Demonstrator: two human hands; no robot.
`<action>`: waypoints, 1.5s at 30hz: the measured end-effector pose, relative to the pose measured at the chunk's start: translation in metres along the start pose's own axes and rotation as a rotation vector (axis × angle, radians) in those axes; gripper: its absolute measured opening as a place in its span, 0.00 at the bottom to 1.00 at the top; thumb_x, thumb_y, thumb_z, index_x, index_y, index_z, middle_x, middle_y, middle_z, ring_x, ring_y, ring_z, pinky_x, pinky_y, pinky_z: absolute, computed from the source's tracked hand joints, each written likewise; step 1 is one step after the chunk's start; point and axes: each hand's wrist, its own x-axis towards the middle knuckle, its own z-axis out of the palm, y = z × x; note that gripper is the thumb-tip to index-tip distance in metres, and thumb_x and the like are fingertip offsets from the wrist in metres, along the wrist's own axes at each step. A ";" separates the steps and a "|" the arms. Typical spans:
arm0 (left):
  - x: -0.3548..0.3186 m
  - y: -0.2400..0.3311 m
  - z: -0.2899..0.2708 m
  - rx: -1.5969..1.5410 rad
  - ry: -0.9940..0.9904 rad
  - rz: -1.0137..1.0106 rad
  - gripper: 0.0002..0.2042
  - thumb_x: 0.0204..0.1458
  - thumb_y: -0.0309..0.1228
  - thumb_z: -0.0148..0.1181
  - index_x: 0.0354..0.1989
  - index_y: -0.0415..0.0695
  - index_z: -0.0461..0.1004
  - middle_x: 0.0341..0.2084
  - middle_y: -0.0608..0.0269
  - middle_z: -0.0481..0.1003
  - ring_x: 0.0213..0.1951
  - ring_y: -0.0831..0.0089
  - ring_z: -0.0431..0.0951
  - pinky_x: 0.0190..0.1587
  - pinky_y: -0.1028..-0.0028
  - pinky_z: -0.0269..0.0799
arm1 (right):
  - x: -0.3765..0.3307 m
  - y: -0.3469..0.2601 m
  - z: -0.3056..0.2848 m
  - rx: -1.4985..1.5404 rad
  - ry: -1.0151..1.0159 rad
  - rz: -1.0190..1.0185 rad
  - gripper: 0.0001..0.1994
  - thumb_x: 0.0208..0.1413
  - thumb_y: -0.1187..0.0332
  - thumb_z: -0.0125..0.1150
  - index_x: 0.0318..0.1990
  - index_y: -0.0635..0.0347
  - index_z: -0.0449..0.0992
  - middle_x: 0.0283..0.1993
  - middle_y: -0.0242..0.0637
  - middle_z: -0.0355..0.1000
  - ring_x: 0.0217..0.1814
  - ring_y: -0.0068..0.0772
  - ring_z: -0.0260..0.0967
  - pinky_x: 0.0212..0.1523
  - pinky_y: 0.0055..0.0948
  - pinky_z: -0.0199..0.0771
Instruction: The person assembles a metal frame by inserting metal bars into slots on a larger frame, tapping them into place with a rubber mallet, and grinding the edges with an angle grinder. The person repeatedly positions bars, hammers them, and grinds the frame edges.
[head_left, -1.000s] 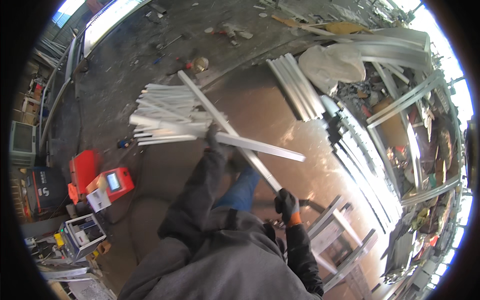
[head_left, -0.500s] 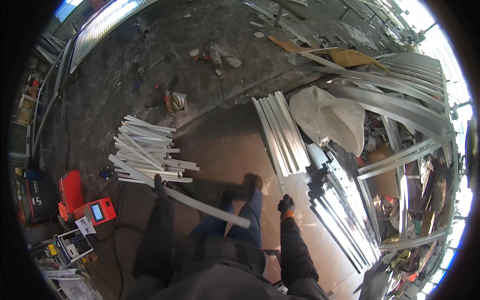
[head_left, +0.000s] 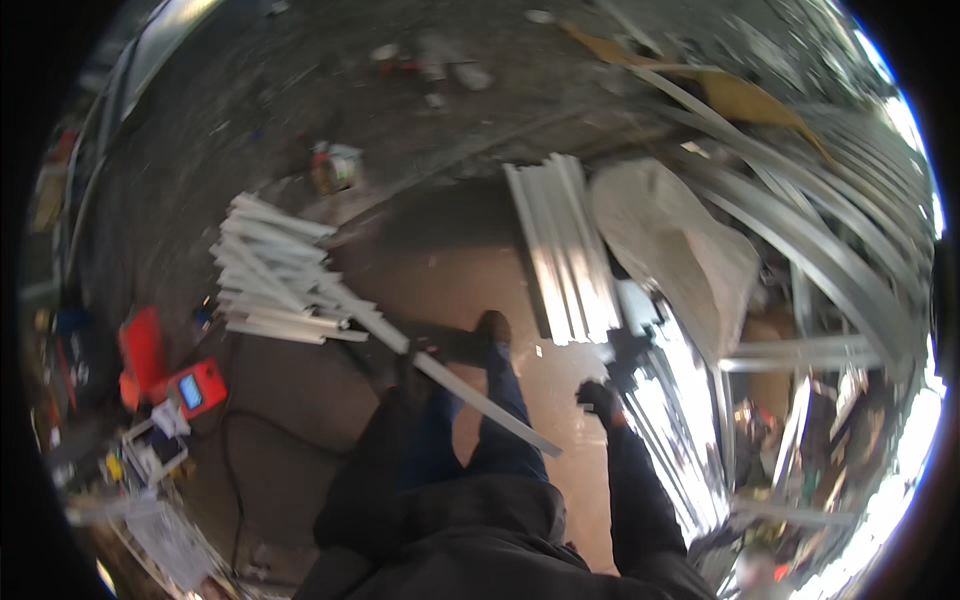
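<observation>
Left hand [head_left: 408,362] closed on long pale strip [head_left: 470,395] beside floor stack [head_left: 275,285]; right hand [head_left: 600,398] free, grip indiscernible. Next: lowering onto stack, aligned.

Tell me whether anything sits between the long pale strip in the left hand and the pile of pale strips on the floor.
Nothing visible does: the strip in the left hand already reaches the pile.

Bare brown floor [head_left: 440,270] lies open between the white strip pile [head_left: 275,280] at left and the silver bundle [head_left: 565,250] at right. Metal frames [head_left: 800,260] crowd the right side.
</observation>
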 end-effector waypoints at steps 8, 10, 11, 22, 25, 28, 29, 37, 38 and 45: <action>0.031 -0.009 -0.039 0.088 0.168 0.129 0.14 0.54 0.32 0.67 0.44 0.38 0.74 0.35 0.52 0.78 0.39 0.57 0.81 0.42 0.56 0.81 | -0.074 -0.060 0.114 -0.822 -0.512 -0.182 0.17 0.60 0.68 0.65 0.55 0.55 0.73 0.41 0.37 0.79 0.33 0.29 0.78 0.31 0.28 0.77; 0.020 0.012 -0.049 -0.199 0.135 0.180 0.14 0.56 0.32 0.65 0.46 0.39 0.71 0.34 0.52 0.77 0.36 0.57 0.81 0.39 0.57 0.81 | -0.079 -0.060 0.144 -1.005 -0.472 -0.612 0.12 0.60 0.64 0.63 0.49 0.55 0.76 0.37 0.39 0.75 0.32 0.33 0.76 0.27 0.34 0.75; 0.011 0.021 -0.055 -0.063 0.236 0.243 0.15 0.57 0.33 0.64 0.48 0.40 0.71 0.35 0.53 0.76 0.37 0.58 0.80 0.39 0.59 0.80 | -0.072 -0.063 0.161 -1.569 -0.551 -1.104 0.05 0.58 0.66 0.62 0.38 0.54 0.76 0.33 0.43 0.71 0.33 0.44 0.74 0.29 0.40 0.74; -0.198 -0.068 -0.378 -0.142 0.585 0.126 0.17 0.59 0.48 0.50 0.47 0.51 0.74 0.40 0.63 0.76 0.45 0.56 0.73 0.42 0.53 0.70 | 0.015 -0.036 0.456 -1.496 -0.300 -0.604 0.28 0.55 0.46 0.65 0.44 0.69 0.76 0.37 0.59 0.77 0.45 0.62 0.76 0.45 0.48 0.74; -0.315 -0.140 -0.450 -1.054 0.558 0.378 0.21 0.61 0.56 0.46 0.52 0.55 0.70 0.42 0.59 0.73 0.41 0.53 0.74 0.41 0.51 0.71 | 0.052 -0.030 0.547 -1.349 -0.286 -0.700 0.22 0.54 0.50 0.71 0.36 0.63 0.76 0.28 0.44 0.76 0.33 0.38 0.74 0.35 0.42 0.74; -0.380 -0.174 -0.484 -0.661 0.812 0.207 0.20 0.57 0.54 0.64 0.26 0.52 0.67 0.17 0.69 0.67 0.23 0.68 0.74 0.20 0.65 0.63 | 0.085 -0.034 0.627 -1.269 -0.324 -0.702 0.11 0.65 0.65 0.58 0.37 0.66 0.75 0.34 0.47 0.77 0.37 0.42 0.76 0.40 0.42 0.75; -0.387 -0.189 -0.481 -0.471 0.982 0.118 0.15 0.59 0.51 0.59 0.35 0.53 0.71 0.17 0.67 0.67 0.20 0.67 0.71 0.19 0.62 0.63 | 0.093 -0.033 0.652 -1.369 -0.241 -0.841 0.17 0.62 0.58 0.60 0.45 0.67 0.74 0.43 0.52 0.78 0.47 0.51 0.77 0.49 0.45 0.76; -0.403 -0.286 -0.397 -0.691 0.868 -0.007 0.09 0.57 0.40 0.58 0.39 0.50 0.77 0.27 0.63 0.78 0.37 0.61 0.82 0.36 0.60 0.76 | 0.096 -0.027 0.660 -1.773 -0.251 -0.842 0.29 0.53 0.47 0.64 0.52 0.63 0.76 0.49 0.57 0.77 0.57 0.59 0.73 0.56 0.48 0.72; -0.397 -0.291 -0.381 -0.617 0.840 0.035 0.09 0.57 0.40 0.58 0.39 0.50 0.77 0.28 0.63 0.79 0.37 0.62 0.82 0.36 0.61 0.76 | 0.095 -0.024 0.646 -1.831 -0.285 -0.760 0.28 0.53 0.47 0.64 0.51 0.62 0.77 0.49 0.57 0.77 0.57 0.58 0.73 0.56 0.48 0.72; -0.359 -0.260 -0.351 -0.569 0.834 0.189 0.10 0.56 0.39 0.60 0.37 0.47 0.78 0.30 0.61 0.80 0.36 0.64 0.82 0.36 0.63 0.77 | 0.109 -0.034 0.594 -2.147 -0.342 -0.639 0.23 0.52 0.45 0.61 0.44 0.54 0.85 0.46 0.48 0.81 0.53 0.51 0.77 0.52 0.47 0.72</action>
